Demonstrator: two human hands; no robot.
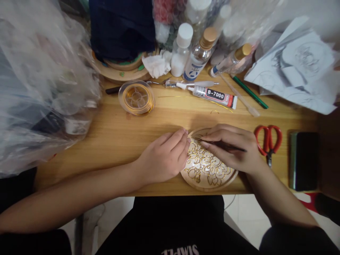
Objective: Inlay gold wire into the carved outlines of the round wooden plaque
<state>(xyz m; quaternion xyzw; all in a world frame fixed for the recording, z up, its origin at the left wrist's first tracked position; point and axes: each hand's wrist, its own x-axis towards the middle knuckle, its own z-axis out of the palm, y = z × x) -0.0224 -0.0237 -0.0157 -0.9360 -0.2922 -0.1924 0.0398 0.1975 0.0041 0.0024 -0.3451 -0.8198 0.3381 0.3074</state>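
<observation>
A round wooden disc (209, 171) with a gold wire flower pattern lies at the near edge of the wooden table (111, 134). My left hand (166, 156) rests at the disc's left rim, fingers curled together against its edge. My right hand (231, 147) lies over the disc's upper right part and pinches thin dark tweezers (225, 146), whose tip points left onto the pattern. Whether the tweezers hold a piece of wire I cannot make out.
A B-7000 glue tube (214, 95), a spool of gold wire (136, 97), several bottles (198, 56), a green pencil (251, 92) and drawing sheets (297, 67) lie at the back. Red scissors (268, 141) and a phone (304, 160) sit right. Plastic bags (39, 81) fill the left.
</observation>
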